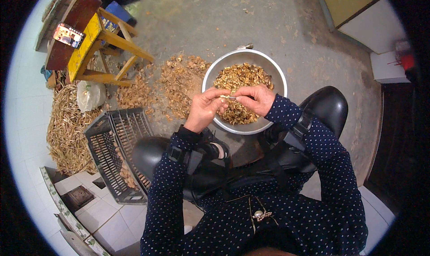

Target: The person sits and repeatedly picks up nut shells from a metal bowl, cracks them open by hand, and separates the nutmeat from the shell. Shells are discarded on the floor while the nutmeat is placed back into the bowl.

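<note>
Over a wide metal bowl point(282, 75) my two hands meet, fingertips almost touching. My left hand point(205, 109) pinches a small pale walnut piece point(224, 96) between thumb and finger. My right hand point(256, 98) grips a thin metal pick point(231, 98), its tip against that piece; most of its handle is hidden in the fingers. Shelled walnut kernels point(247, 75), light and dark brown, fill the bottom of the bowl. Behind the far rim a small metal object point(245, 46), perhaps a hammer head, lies on the floor.
Walnut shells point(178, 84) litter the floor left of the bowl. A black plastic crate point(97, 135) holding whole walnuts point(126, 173) stands beside my left knee. Beyond it are dry stalks point(69, 135), a white plastic bag point(90, 96) and a yellow wooden stool point(89, 47) near a phone point(69, 35).
</note>
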{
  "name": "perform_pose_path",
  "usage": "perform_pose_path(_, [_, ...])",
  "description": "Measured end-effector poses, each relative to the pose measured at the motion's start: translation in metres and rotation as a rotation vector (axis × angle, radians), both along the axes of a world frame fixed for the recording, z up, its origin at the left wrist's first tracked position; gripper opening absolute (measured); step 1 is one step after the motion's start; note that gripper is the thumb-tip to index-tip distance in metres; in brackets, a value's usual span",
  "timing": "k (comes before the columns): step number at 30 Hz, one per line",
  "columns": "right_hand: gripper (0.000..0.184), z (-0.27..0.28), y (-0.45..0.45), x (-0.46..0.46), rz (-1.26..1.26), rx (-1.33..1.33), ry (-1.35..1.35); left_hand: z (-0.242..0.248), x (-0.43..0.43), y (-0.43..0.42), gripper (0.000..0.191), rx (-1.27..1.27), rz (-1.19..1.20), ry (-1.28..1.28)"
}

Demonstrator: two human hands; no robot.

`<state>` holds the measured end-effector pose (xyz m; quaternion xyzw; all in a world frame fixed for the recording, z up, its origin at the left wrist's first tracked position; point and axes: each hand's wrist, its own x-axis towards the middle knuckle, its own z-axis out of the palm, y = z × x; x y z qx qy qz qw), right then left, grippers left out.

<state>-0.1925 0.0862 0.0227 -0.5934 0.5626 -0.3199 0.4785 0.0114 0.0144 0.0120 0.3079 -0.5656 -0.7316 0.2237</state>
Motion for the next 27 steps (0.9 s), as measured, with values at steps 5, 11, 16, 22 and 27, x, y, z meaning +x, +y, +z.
perform_pose_path(5, [0.018, -0.003, 0.003, 0.003, -0.106, -0.18, 0.165, -0.002, -0.005, 0.003, 0.023, -0.261, 0.13, -0.094])
perform_pose_path(11, [0.016, -0.001, 0.005, 0.005, -0.144, -0.366, 0.454, 0.003, -0.003, -0.002, 0.026, -0.685, 0.157, -0.289])
perform_pose_path(16, [0.016, 0.002, 0.005, 0.008, -0.164, -0.407, 0.511, 0.009, -0.005, -0.002, 0.026, -0.79, 0.153, -0.303])
perform_pose_path(22, [0.02, 0.002, 0.008, 0.01, -0.115, -0.402, 0.66, 0.002, -0.005, 0.0, 0.027, -0.941, 0.136, -0.245])
perform_pose_path(27, [0.023, 0.012, 0.004, 0.013, -0.046, -0.456, 0.736, -0.001, -0.002, 0.002, 0.031, -1.006, 0.056, -0.328])
